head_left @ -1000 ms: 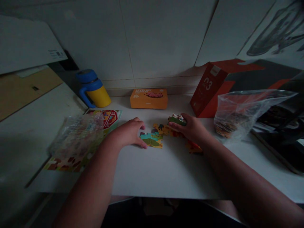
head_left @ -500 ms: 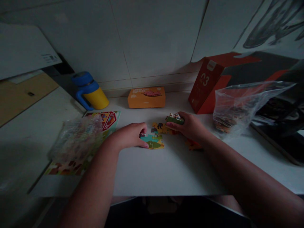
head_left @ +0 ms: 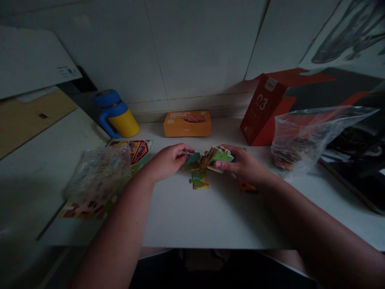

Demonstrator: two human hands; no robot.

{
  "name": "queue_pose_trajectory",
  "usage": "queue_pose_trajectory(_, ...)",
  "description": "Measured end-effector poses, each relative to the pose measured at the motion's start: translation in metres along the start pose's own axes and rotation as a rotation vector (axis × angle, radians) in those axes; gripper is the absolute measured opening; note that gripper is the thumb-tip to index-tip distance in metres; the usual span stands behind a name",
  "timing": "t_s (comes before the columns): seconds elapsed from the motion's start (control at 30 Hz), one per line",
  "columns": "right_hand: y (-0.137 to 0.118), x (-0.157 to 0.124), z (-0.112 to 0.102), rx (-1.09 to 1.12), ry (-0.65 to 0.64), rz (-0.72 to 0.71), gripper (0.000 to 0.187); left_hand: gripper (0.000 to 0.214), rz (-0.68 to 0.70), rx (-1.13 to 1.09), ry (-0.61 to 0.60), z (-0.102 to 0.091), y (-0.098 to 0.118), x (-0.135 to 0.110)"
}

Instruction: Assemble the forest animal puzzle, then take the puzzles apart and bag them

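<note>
My left hand (head_left: 167,161) pinches a teal and green puzzle piece (head_left: 192,159) and holds it just above the white table (head_left: 210,212). My right hand (head_left: 244,164) is closed around a small stack of puzzle pieces (head_left: 219,156), tilted toward the left hand; the two nearly meet. A green and yellow puzzle piece (head_left: 199,180) lies flat on the table below them. An orange piece (head_left: 245,186) shows beside my right wrist.
A yellow cup with a blue lid (head_left: 117,115) stands at the back left. An orange box (head_left: 187,123) sits by the wall, a red carton (head_left: 264,108) to its right. A plastic bag of pieces (head_left: 303,138) lies right, another bag (head_left: 98,174) over a printed sheet left.
My left hand lifted a teal piece off the table and moved it toward the right hand. The right hand's stack tilted up and shifted left to meet it.
</note>
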State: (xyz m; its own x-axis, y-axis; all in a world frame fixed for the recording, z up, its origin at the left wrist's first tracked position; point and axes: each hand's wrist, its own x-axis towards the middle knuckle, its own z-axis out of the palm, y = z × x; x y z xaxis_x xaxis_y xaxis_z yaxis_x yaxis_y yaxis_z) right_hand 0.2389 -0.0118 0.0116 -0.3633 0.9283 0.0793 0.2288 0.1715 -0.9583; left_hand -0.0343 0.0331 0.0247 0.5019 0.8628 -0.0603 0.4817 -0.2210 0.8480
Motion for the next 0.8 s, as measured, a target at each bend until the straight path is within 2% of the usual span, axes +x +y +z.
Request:
queue_pose_trajectory(0.1,0.0,0.0,0.0,-0.075,-0.015,0.004,0.05,0.027,0.082,0.088,0.111,0.001,-0.004,0.001)
queue_pose_trajectory(0.17,0.0,0.0,0.0,-0.124,-0.041,0.003,0.051,0.03,0.111,0.077,0.145,0.002,-0.001,-0.001)
queue_pose_trajectory(0.37,0.011,0.002,0.005,-0.427,-0.093,-0.155,0.062,0.028,0.183,0.071,0.099,0.014,0.018,-0.005)
queue_pose_trajectory(0.43,0.015,0.004,0.006,-0.489,-0.112,-0.197,0.062,0.032,0.179,0.092,0.084,0.02,0.017,-0.004)
queue_pose_trajectory(0.53,0.016,0.005,0.007,-0.547,-0.09,-0.179,0.063,0.045,0.166,0.12,0.035,0.023,0.008,-0.002)
queue_pose_trajectory(0.67,0.011,0.005,0.007,-0.547,-0.052,-0.147,0.062,0.055,0.171,0.19,-0.018,0.016,-0.001,-0.002)
queue_pose_trajectory(0.8,0.009,0.004,0.009,-0.522,-0.048,-0.158,0.061,0.054,0.124,0.256,-0.007,0.005,-0.002,-0.006)
